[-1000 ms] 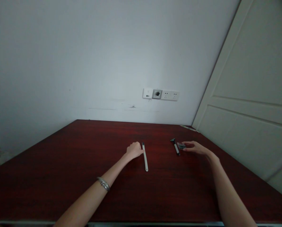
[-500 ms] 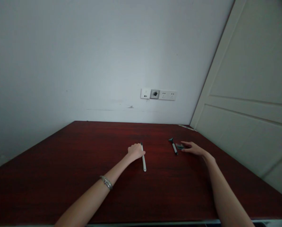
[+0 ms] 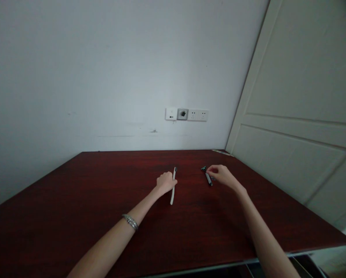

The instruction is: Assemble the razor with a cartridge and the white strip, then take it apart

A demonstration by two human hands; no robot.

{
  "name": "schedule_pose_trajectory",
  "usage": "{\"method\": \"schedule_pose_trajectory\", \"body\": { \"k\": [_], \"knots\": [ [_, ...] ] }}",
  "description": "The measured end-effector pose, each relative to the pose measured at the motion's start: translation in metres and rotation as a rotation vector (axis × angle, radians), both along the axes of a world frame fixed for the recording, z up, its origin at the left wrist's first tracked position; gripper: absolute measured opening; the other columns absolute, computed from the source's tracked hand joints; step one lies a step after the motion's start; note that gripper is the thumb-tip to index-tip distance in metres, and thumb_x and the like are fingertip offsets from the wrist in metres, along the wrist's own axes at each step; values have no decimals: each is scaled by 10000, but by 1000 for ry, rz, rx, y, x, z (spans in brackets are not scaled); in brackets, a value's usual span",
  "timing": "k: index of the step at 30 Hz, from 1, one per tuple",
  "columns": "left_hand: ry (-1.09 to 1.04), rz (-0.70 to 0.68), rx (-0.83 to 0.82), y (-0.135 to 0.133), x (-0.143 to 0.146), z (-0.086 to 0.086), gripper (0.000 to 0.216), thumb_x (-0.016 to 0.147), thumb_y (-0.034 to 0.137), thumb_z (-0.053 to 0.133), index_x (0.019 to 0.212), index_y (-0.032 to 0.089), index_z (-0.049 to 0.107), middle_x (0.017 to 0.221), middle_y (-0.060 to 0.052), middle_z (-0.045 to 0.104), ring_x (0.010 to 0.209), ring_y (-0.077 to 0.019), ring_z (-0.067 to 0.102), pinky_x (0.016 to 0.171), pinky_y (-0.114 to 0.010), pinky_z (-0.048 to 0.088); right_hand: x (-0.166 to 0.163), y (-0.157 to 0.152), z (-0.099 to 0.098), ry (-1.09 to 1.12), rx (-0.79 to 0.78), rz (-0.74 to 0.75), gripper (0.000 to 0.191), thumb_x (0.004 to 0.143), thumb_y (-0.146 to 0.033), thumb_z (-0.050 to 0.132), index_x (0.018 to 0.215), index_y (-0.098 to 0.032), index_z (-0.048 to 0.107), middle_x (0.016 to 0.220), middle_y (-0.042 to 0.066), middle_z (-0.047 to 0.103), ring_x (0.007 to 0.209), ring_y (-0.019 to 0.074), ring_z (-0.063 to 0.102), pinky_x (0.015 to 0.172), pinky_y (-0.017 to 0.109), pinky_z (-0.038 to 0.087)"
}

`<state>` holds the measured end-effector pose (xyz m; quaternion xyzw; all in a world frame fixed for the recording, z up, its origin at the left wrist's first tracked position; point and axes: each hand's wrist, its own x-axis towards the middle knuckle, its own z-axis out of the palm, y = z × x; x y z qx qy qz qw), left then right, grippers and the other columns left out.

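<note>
1. The table's [image 3: 59,216] left edge runs from the lower left up to the back edge at the wall [image 3: 74,77]; wide bare wood lies left of the forearm.
2. A bracelet [image 3: 130,222] sits on the left wrist, lower centre.
3. The left hand [image 3: 165,182], at centre, is curled shut on the brush [image 3: 172,195], which lies on the wood with its head towards the wall.
4. A bare strip separates brush and razor [image 3: 208,178].
5. The right hand [image 3: 224,175], right of centre, arches over the razor, fingertips on it; I cannot tell if they grip.
6. The sockets [image 3: 186,114] are above.
7. The table's right edge slants close beside the door [image 3: 300,116], leaving a narrow margin right of the hand.
</note>
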<state>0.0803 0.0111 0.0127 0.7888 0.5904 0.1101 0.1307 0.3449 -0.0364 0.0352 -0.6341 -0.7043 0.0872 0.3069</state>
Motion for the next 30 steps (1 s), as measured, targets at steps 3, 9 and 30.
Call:
{"method": "schedule_pose_trajectory", "body": {
  "k": [3, 9, 30],
  "knots": [
    [-91, -10, 20, 3, 5, 4, 262, 773, 368, 482, 753, 176, 659, 898, -117, 674, 873, -254, 628, 700, -305, 453, -42, -13, 1, -19, -66, 74, 398, 769, -483, 473, 692, -143, 665, 647, 44, 643, 597, 154, 557, 556, 239, 379],
    [-220, 34, 53, 3, 21, 17, 301, 792, 425, 477, 779, 189, 663, 901, -94, 677, 860, -223, 625, 694, -273, 437, -102, -26, -6, -131, -147, 131, 490, 835, -535, 380, 644, -156, 627, 629, 48, 623, 599, 147, 545, 544, 228, 332],
    [-391, -134, 34, 12, 64, 12, 437, 802, 519, 429, 757, 152, 662, 805, -86, 675, 746, -192, 617, 651, -259, 410, -89, -20, -24, -235, -115, -90, 279, 883, -312, 374, 811, -125, 569, 776, 125, 643, 709, 182, 601, 628, 244, 339]
  ]
}}
